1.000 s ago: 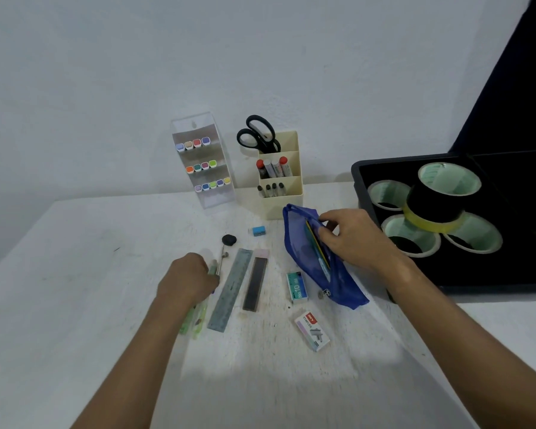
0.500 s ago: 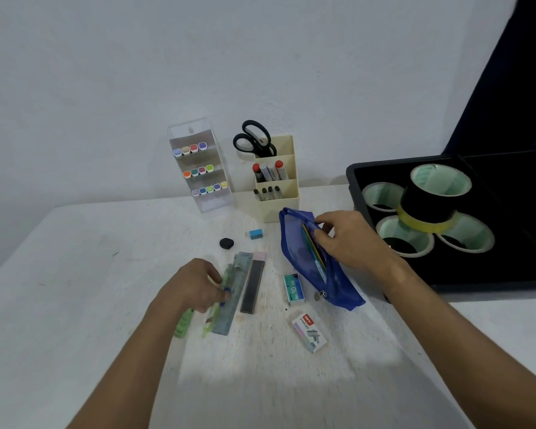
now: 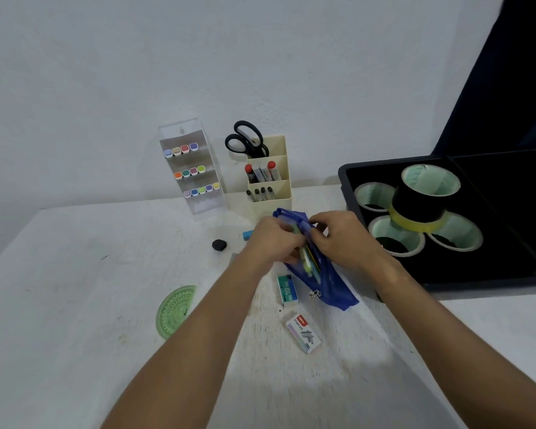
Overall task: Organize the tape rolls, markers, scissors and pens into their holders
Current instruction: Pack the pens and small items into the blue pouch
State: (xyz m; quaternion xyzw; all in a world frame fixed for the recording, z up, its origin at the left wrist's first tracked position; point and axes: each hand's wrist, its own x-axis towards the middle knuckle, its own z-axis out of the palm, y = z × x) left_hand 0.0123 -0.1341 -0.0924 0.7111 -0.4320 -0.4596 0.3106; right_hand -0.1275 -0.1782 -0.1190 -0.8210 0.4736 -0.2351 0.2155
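A blue zip pouch (image 3: 330,281) lies on the white table (image 3: 75,335), its mouth held apart by my right hand (image 3: 338,239), which pinches the far edge. My left hand (image 3: 273,239) grips pale green and yellow flat items at the pouch mouth, partly inside it. Behind stand a clear marker rack (image 3: 192,171) with coloured markers and a cream holder (image 3: 270,178) with black scissors (image 3: 245,140), markers and pens. Several tape rolls (image 3: 421,196) sit in a black tray (image 3: 508,274) at the right.
A green protractor (image 3: 175,311) lies at the left. Two staple boxes (image 3: 302,332) lie in front of the pouch. A black lump (image 3: 219,244) and a blue eraser (image 3: 247,234) sit near my left hand. A dark panel rises at the right edge.
My left hand picked up the ruler-like items from the table and carried them right to the pouch mouth. The green protractor stayed behind on the table. My right hand kept holding the pouch.
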